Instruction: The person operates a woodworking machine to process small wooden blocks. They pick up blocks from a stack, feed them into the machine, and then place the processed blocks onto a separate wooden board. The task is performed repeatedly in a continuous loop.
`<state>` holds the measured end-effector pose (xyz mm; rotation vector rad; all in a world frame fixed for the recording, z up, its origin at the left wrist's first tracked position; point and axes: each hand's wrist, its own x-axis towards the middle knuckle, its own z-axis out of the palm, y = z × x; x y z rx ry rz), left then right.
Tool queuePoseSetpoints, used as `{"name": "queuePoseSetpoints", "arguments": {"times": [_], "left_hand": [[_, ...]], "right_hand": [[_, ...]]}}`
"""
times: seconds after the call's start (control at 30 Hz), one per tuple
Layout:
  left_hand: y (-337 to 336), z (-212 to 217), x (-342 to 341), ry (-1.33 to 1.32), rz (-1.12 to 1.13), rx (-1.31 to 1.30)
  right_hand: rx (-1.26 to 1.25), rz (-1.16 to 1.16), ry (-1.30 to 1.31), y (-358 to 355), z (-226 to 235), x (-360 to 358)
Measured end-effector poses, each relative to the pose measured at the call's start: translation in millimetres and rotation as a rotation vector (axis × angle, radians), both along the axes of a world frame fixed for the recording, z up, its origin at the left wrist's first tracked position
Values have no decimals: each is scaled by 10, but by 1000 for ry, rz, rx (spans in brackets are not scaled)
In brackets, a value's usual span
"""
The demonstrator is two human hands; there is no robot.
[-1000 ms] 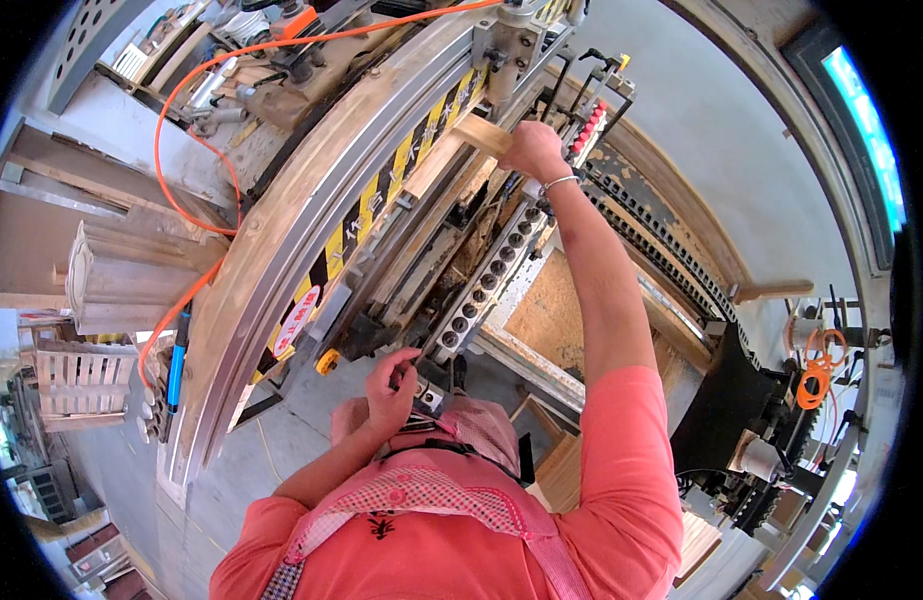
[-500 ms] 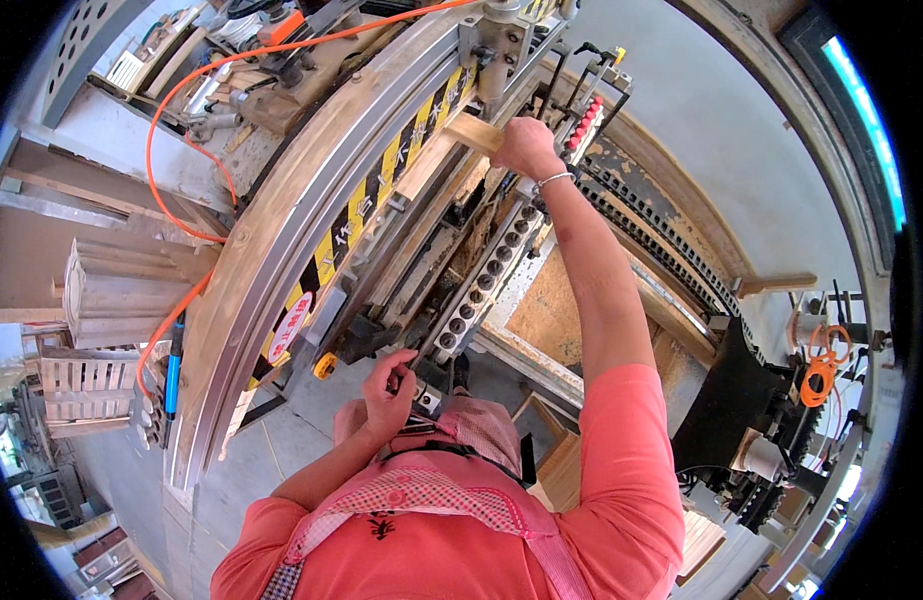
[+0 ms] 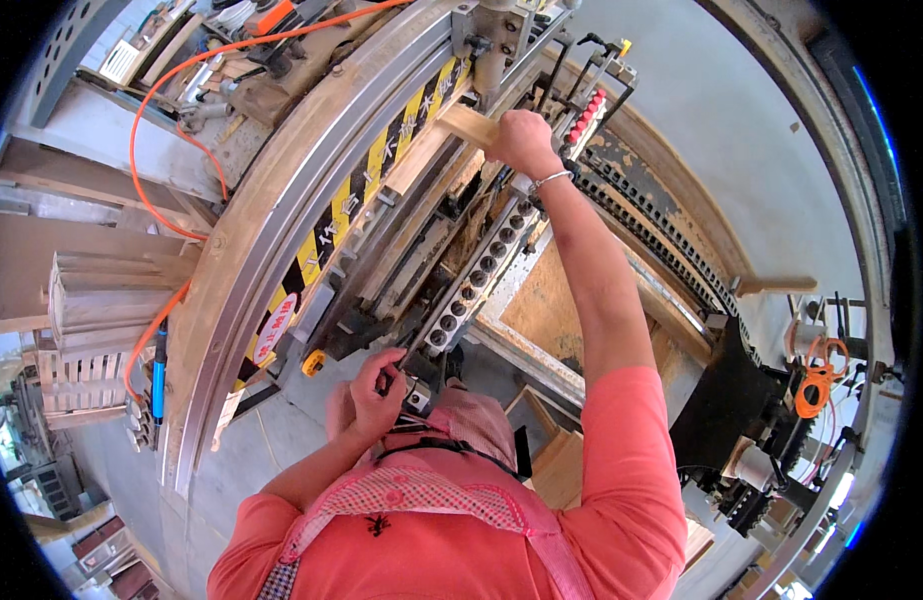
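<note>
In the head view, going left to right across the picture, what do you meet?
Stacked wooden slats → blue tool → orange hose → black-and-yellow striped rail → left hand → wooden piece → right hand → black chain track → orange cord.

Machine bed [image 3: 311, 200], curved metal, striped; wooden strip [image 3: 436, 145] lies on it.
</note>
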<state>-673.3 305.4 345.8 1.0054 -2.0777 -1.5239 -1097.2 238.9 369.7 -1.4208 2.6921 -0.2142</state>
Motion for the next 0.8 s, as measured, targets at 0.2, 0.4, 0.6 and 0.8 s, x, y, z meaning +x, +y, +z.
{"name": "queuePoseSetpoints", "arguments": {"times": [0.2,0.4,0.6,0.8], "left_hand": [[11,48,7,-70,-33,24],[-4,45,21,-51,-89,2],[-23,-30,6,92,-43,-79],[-97,-216,95,200,-125,-130]], "right_hand": [[28,-22,5,14,81,43],[-12,-17,-8,15,45,40],[65,-58,-30,-31,43,71],[-539,-288,155,175,-59,450]]}}
